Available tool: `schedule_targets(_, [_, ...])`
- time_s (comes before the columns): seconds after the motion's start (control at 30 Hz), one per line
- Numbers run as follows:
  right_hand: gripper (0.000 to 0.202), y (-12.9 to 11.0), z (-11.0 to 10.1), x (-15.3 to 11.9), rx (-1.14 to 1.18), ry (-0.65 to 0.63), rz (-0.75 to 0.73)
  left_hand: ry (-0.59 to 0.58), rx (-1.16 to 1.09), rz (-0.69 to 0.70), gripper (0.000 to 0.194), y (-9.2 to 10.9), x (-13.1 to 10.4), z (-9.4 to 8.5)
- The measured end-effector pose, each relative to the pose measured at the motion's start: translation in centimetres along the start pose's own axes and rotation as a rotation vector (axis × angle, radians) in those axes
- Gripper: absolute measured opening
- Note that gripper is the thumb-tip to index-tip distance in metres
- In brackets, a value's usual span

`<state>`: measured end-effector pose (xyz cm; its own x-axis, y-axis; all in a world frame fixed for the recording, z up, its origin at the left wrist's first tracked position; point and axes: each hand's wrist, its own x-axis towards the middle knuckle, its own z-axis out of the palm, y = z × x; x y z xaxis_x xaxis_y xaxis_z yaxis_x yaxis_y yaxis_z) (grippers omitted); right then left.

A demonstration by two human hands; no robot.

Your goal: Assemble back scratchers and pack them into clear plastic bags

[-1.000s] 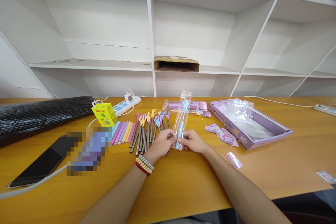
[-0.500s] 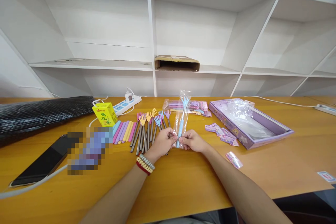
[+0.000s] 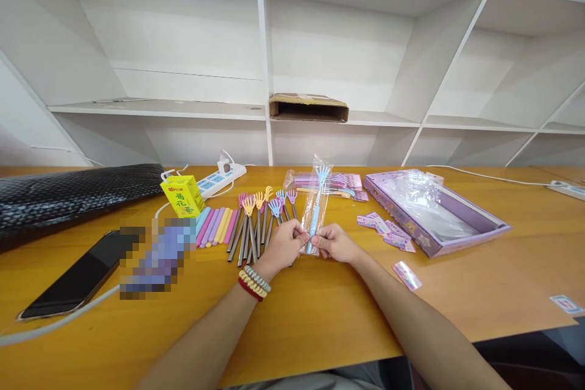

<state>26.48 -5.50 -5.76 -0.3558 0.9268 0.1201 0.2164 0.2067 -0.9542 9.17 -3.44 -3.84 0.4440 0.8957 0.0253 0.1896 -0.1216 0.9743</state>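
A light blue back scratcher (image 3: 315, 216) in a clear plastic bag (image 3: 325, 198) stands out between my hands, its claw end pointing away from me. My left hand (image 3: 287, 244) pinches the lower left edge of the bag. From the other side my right hand (image 3: 336, 242) pinches the lower right, close to the handle's end. Left of the hands lie several scratcher heads on metal rods (image 3: 249, 225), with yellow, pink, blue and purple claws. Beside them is a row of coloured handles (image 3: 217, 226). Bagged scratchers (image 3: 324, 181) lie behind.
A purple display box (image 3: 439, 213) and small printed cards (image 3: 388, 233) are on the right of the table. On the left are a yellow drink carton (image 3: 183, 196), a power strip (image 3: 222, 180), a phone (image 3: 82, 274) and black wrapped material (image 3: 77, 201). White shelves hold a cardboard box (image 3: 308, 108).
Both hands keep their pinch on the bagged back scratcher and have hardly moved. The view has shifted very slightly.
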Motion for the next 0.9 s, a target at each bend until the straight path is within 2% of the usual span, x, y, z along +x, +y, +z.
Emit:
schedule_targets(0.13, [0.049, 0.0, -0.4, 0.1, 0.013, -0.048, 0.03, -0.049, -0.073, 0.009, 0.019, -0.4, 0.1, -0.1])
schedule_targets(0.27, [0.046, -0.5, -1.5, 0.0, 0.013, -0.175, 0.133, -0.129, -0.129, 0.013, 0.025, -0.2, 0.0, 0.0])
schedule_targets(0.47, [0.05, -1.9, -3.3, -0.9, -0.131, -0.401, 0.251, -0.221, -0.065, -0.123, 0.024, 1.2, -1.0, 0.8])
schedule_targets(0.53, [0.052, -2.4, -3.4, -1.1, -0.174, -0.466, 0.295, -0.215, -0.032, -0.174, 0.026, 1.2, -1.5, 1.3])
schedule_targets(0.63, [0.053, -2.8, -3.2, -1.2, -0.253, -0.542, 0.345, -0.171, 0.054, -0.206, 0.051, 1.1, -2.2, 1.8])
schedule_targets(0.7, [0.052, -2.9, -2.9, -1.2, -0.319, -0.586, 0.373, -0.176, 0.137, -0.177, 0.063, 1.1, -2.6, 1.9])
schedule_targets(0.73, [0.052, -2.8, -2.8, -1.2, -0.353, -0.602, 0.384, -0.185, 0.183, -0.144, 0.062, 1.2, -2.7, 2.0])
schedule_targets(0.9, [0.041, -2.6, -2.8, -2.5, -0.431, -0.562, 0.31, -0.229, 0.401, 0.126, 0.024, 1.8, -3.4, 2.3])
